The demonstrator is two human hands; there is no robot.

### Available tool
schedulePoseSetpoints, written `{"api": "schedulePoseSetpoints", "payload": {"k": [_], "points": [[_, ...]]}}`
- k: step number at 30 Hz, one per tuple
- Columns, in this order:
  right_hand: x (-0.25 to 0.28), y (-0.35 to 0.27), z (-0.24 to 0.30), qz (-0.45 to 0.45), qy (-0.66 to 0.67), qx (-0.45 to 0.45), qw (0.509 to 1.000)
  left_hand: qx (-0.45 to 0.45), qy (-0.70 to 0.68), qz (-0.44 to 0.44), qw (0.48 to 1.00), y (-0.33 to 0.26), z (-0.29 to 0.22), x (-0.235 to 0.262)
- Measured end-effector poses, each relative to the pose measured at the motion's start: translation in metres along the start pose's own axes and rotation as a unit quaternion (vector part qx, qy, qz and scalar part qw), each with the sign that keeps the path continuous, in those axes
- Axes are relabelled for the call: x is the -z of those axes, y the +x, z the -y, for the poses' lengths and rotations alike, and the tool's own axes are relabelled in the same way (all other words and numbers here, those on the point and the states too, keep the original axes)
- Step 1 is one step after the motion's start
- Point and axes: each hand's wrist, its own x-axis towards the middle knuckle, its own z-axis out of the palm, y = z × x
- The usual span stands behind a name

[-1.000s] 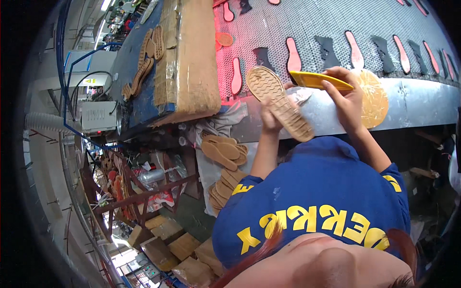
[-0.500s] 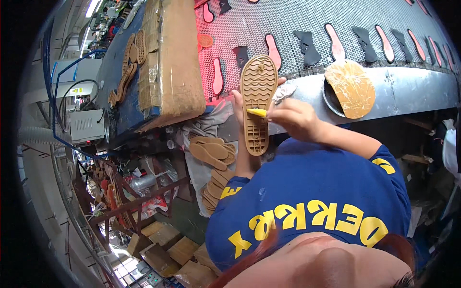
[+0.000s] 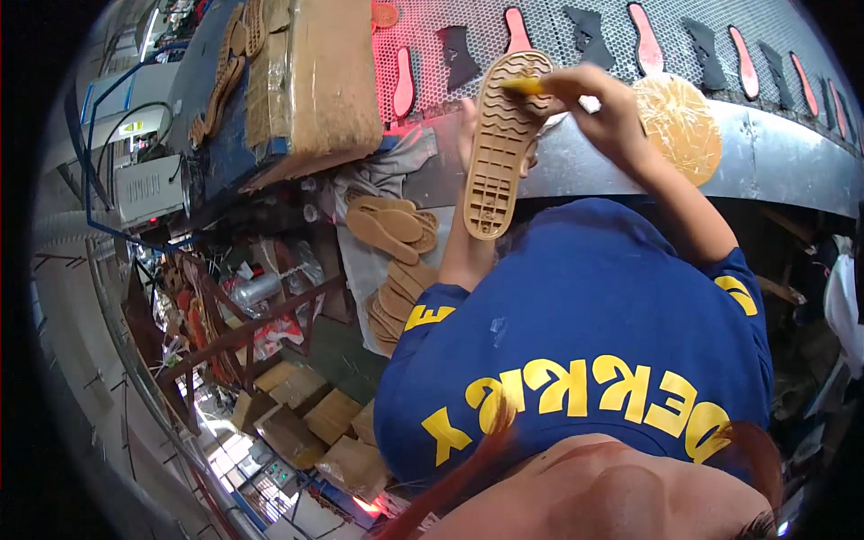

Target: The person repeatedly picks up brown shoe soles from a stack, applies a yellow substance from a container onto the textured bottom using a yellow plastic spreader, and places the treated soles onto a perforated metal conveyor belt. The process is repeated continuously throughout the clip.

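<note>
My left hand (image 3: 467,128) grips a tan shoe sole (image 3: 500,148) from behind, thumb along its left edge and fingertips showing at its right edge. The sole is held up and tilted a little to the right, its inner side with wavy ridges and a grid facing me. Pinched in my right hand (image 3: 601,108) is a small yellow tool (image 3: 522,86), its tip at the wavy upper part of the sole; its exact kind is not clear. To the right of that hand, a tan round disc (image 3: 677,126) streaked with pale strands rests at the metal ledge.
Beyond my hands a mesh conveyor (image 3: 549,22) carries pink insoles (image 3: 646,40) and black cut pieces (image 3: 587,38). A taped cardboard-covered block (image 3: 333,81) stands to the left. Tan soles (image 3: 387,225) lie piled lower left, near a grey cloth (image 3: 387,171). Cardboard boxes (image 3: 333,414) sit below.
The sole has tilted to the right and is higher in view. My right hand has brought the yellow tool from the sole's middle up to its wavy upper end.
</note>
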Motion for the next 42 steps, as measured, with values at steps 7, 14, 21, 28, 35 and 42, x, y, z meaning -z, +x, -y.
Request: {"api": "schedulePoseSetpoints", "payload": {"k": [7,14,21,28,35,42], "points": [[-0.015,-0.043,0.060,0.193,0.145,-0.045,0.969,-0.031,0.058,-0.080,0.995,0.015,-0.003,-0.007],[-0.026,-0.031,0.000,0.090,0.096,-0.138,0.982,-0.060,-0.042,-0.127,0.989,0.009,0.010,0.002],[-0.013,-0.050,0.055,0.149,0.211,-0.181,0.949,-0.034,-0.060,-0.151,0.986,0.014,0.006,0.015],[0.049,-0.075,0.005,-0.149,0.187,-0.330,0.913,-0.059,0.017,-0.007,0.998,0.016,-0.052,0.105],[0.108,-0.080,-0.005,-0.188,0.093,-0.306,0.929,-0.271,0.237,-0.355,0.862,0.116,-0.223,0.111],[0.084,-0.115,-0.023,-0.127,0.065,-0.350,0.926,-0.131,0.731,-0.550,0.383,-0.027,-0.151,0.254]]}}
